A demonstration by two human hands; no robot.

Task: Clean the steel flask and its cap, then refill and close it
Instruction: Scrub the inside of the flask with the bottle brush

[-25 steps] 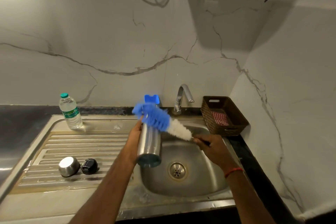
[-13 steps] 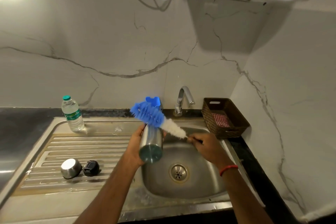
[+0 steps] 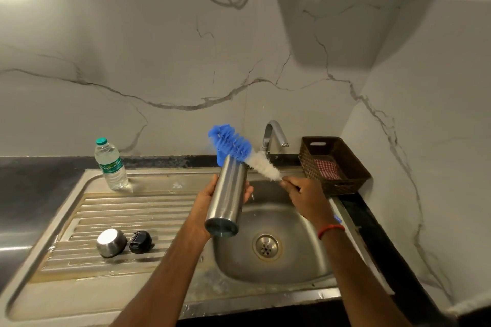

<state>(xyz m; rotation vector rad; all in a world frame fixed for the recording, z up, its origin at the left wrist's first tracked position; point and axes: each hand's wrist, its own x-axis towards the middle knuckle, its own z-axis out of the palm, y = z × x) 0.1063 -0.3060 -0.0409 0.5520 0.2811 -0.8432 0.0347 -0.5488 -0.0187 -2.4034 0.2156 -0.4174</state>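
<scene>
Centre frame, above the steel sink [image 3: 292,260] in a dark worktop [image 3: 39,180], marble walls [image 3: 159,61] behind, the left grip [image 3: 212,199] clasps the tilted flask [image 3: 227,196]. The right grip [image 3: 305,194] holds a brush [image 3: 239,146]; the cap [image 3: 140,241] lies lower left.

2 arms show, each bare along the whole length in view; the left forearm [image 3: 164,273] and left hand [image 3: 212,202] are uncovered skin; the right forearm [image 3: 356,279] is likewise bare down to the right hand [image 3: 305,196]; 1 thing is worn, a thin red-orange band [image 3: 330,229] (thread or cord, too small to tell which) circling the right wrist closely, just behind the hand; it looks plain and narrow.
</scene>
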